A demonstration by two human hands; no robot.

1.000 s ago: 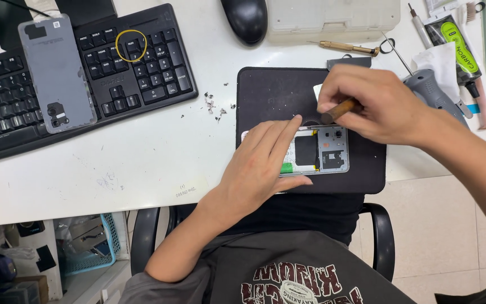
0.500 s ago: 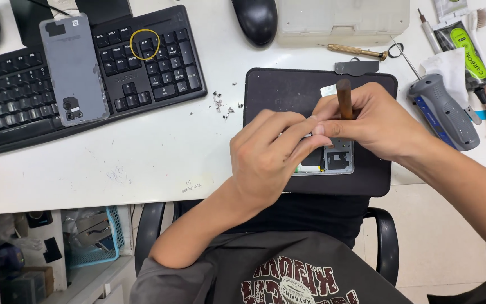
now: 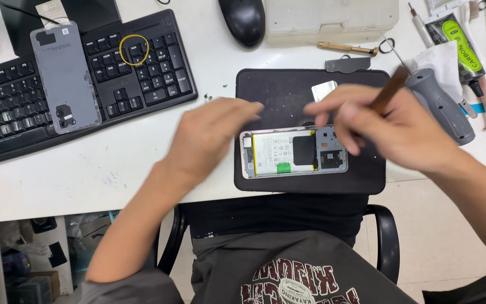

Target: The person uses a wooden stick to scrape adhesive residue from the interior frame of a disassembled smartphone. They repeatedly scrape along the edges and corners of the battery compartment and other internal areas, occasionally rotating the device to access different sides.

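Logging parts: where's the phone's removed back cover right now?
Head view, far left: the grey back cover lies flat across the black keyboard, beside a yellow ring, away from both hands.

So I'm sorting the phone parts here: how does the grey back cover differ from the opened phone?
The grey back cover lies on the black keyboard, away from both hands; the opened phone lies on the dark mat, between the left hand and right hand. The back cover shows a plain grey face with camera cutouts; the opened phone shows its white battery and inner parts. Both lie flat.

white desk [image 3: 113,186], black chair [image 3: 386,236] — pale tiled floor [image 3: 440,236]
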